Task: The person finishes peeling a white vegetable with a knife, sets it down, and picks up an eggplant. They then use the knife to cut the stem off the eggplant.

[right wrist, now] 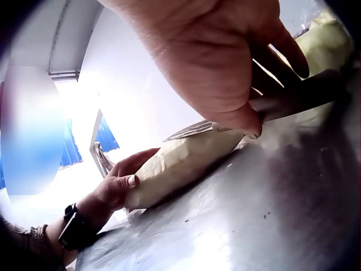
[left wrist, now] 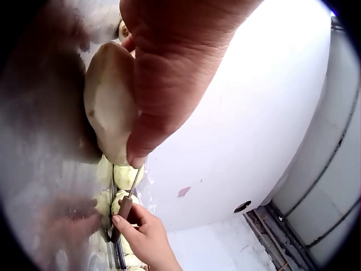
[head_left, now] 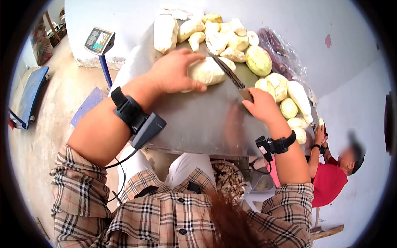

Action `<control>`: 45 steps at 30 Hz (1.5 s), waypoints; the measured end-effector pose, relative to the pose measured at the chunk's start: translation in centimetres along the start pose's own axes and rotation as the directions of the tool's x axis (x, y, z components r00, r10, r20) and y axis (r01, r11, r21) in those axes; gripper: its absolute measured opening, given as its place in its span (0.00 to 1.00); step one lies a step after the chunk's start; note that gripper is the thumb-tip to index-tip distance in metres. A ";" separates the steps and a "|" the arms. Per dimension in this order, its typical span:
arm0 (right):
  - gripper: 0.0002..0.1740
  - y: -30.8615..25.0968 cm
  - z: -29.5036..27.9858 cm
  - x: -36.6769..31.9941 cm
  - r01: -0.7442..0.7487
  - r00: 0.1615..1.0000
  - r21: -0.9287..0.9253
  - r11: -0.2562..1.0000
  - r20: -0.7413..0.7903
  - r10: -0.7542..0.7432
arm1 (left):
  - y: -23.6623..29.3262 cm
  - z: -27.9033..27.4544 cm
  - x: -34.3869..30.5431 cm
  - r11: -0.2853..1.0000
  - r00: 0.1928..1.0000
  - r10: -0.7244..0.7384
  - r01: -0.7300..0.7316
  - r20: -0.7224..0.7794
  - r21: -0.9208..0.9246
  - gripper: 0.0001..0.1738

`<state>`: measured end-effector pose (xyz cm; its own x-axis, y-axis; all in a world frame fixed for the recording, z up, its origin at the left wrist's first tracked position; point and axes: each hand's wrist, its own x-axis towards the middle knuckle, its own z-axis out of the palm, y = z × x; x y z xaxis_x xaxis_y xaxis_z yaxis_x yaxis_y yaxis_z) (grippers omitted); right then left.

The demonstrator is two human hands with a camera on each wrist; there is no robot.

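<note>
A pale peeled eggplant (head_left: 209,73) lies on the metal table. My left hand (head_left: 175,72) holds its left end, thumb on the near side and fingers over the far side. In the right wrist view, this thumb presses the end of the peeled eggplant (right wrist: 183,164). My right hand (head_left: 264,106) grips the brown handle of a knife (head_left: 226,69). Its dark blade slants across the eggplant's right end in the head view. The left wrist view shows the right hand (left wrist: 148,237) pinching the knife handle (left wrist: 124,217), thumb along its side.
More peeled eggplants (head_left: 259,60) line the table's far and right edges, beside a plastic bag of purple ones (head_left: 285,51). A scale display (head_left: 99,40) stands at left. Below the table (head_left: 178,124) sits a container of peelings (head_left: 228,180). Another person in red (head_left: 328,182) works at right.
</note>
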<state>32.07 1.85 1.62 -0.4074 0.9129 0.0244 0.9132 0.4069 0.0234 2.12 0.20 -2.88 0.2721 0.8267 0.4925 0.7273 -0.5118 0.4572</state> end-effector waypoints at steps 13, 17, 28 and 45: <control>0.25 0.2 0.2 5.4 0.435 0.857 0.868 0.238 -0.480 0.184 | 0.5 -0.8 0.1 0.981 0.983 -0.176 0.179 0.047 -0.068 0.38; 0.21 0.3 2.7 6.4 0.331 0.912 0.926 0.183 -0.364 0.191 | 0.6 -0.8 0.3 0.977 0.978 -0.208 0.209 0.023 -0.045 0.33; 0.17 -0.2 2.5 5.5 0.200 0.952 0.952 0.233 -0.245 0.185 | -0.2 -0.3 0.5 0.963 0.935 0.049 0.049 -0.351 0.264 0.22; 0.25 0.4 3.9 7.0 0.143 0.968 0.931 0.335 -0.201 0.148 | -0.7 -0.9 0.7 0.899 0.977 -0.005 0.098 -0.213 0.427 0.33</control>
<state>29.66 8.54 -2.10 -0.2617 0.9377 0.2285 0.2589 0.2963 -0.9194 1.24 0.99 -2.23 0.1279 0.7602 0.6370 0.9493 -0.2798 0.1433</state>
